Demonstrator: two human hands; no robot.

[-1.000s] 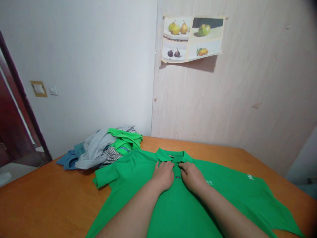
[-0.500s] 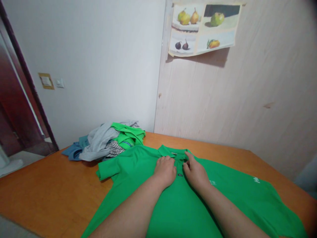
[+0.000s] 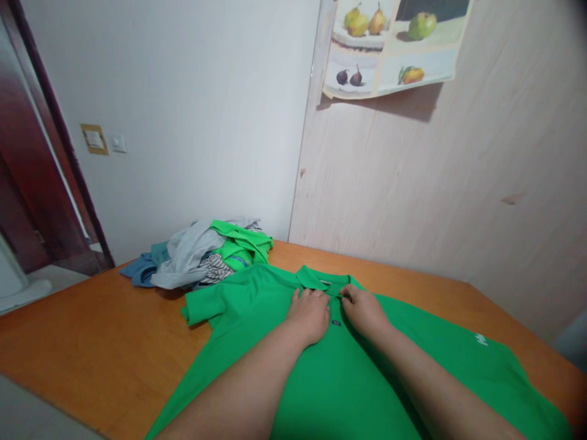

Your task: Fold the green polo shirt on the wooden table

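1. Backed by a pale wall [image 3: 206, 122], with a dark red door [image 3: 32, 165] at nine o'clock and a light switch [image 3: 94, 139] at ten.
2. Below, from eight o'clock round to four: an orange-brown table [image 3: 92, 354], broad enough for spreading cloth.
3. Heaped at eight o'clock, towards the table's far side: a clothes pile [image 3: 190, 250] in grey, blue, stripes and bright green, probably placed there for separation from the hands.
4. Spread at six o'clock, front up, collar [image 3: 308, 278] pointing away: a green polo shirt [image 3: 330, 379], apparently laid flat for easy reach to the placket [image 3: 335, 308].
5. Also near six: left hand [image 3: 309, 318], palm down beside the placket, fingers close together and slightly bent, probably steadying the fabric. Impossible to tell gripping from pressing.
6. At half past four: right hand [image 3: 364, 311], thumb and forefinger narrowed together, apparently nipping the placket's upper edge for fine control.
7. At one o'clock, fixed on the wood-grain panel [image 3: 403, 183]: a fruit poster [image 3: 394, 55], high above the table.
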